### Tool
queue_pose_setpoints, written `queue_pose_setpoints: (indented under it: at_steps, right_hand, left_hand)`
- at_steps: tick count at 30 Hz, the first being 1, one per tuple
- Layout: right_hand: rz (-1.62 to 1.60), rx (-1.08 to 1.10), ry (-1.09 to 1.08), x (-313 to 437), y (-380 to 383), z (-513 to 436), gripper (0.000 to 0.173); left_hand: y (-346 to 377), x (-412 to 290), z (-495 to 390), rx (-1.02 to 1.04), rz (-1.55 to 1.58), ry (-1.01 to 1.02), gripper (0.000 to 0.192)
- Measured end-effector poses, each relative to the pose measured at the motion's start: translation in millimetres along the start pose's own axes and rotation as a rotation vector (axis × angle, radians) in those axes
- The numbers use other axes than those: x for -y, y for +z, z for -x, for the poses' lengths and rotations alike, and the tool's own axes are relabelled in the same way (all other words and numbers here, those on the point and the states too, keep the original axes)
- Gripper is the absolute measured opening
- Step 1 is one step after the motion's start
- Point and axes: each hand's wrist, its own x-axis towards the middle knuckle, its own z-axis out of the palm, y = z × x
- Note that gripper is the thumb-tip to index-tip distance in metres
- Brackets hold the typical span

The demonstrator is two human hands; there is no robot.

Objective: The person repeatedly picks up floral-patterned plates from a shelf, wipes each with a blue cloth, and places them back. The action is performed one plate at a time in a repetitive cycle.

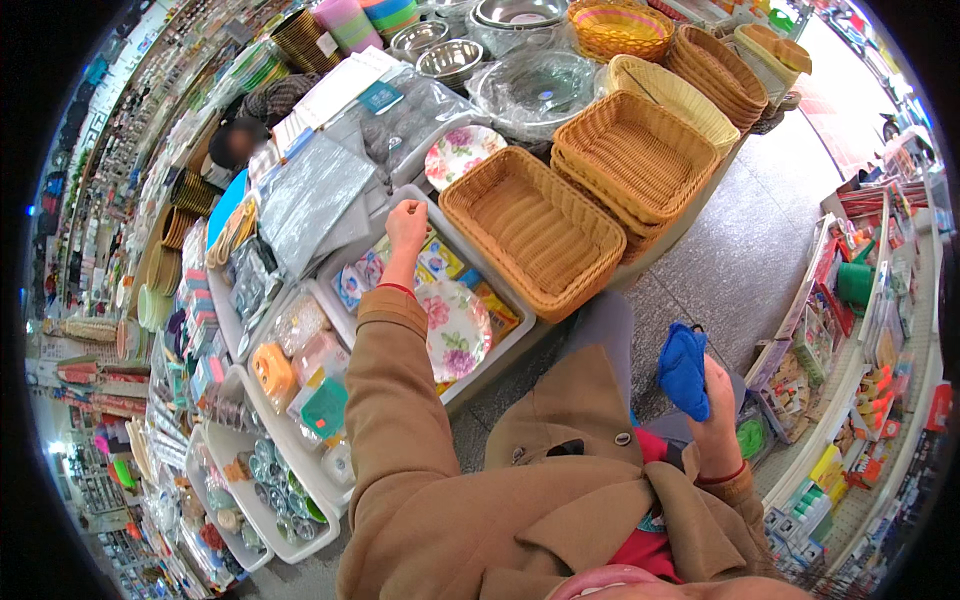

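In my right hand [716, 409] is a folded blue cloth [682, 367], held out at my right side above the floor. My left hand [409, 225] reaches forward over a grey plastic bin [525, 319], its fingers curled with nothing visible in them. Below that forearm, a floral plate [457, 330] rests on small packaged goods [440, 259] inside the bin. Another floral plate [463, 155] lies beyond my left hand. Just right of the bin sits a rectangular woven basket [532, 232], with a stack of similar baskets [637, 157] behind it.
Shelves of packaged goods [862, 375] line the right side of the aisle floor [697, 255]. Metal basins [536, 86] and flat plastic-wrapped packs [322, 195] cover the display's far part. Bins with glassware [281, 480] stand at left. A person [240, 142] is across the display.
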Motion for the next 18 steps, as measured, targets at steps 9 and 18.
queue_pose_setpoints:
  at_steps: [9,18]
  right_hand:
    - [-0.194,0.006,0.193,1.2,4.4,-32.0,0.033]
    - [-0.165,-0.052,0.231,7.9,27.5,-57.0,0.032]
  left_hand:
    - [42.7,-21.4,-70.4,0.022,-0.614,0.045,0.044]
    - [48.0,-17.4,-101.8,0.129,-0.687,0.002,0.041]
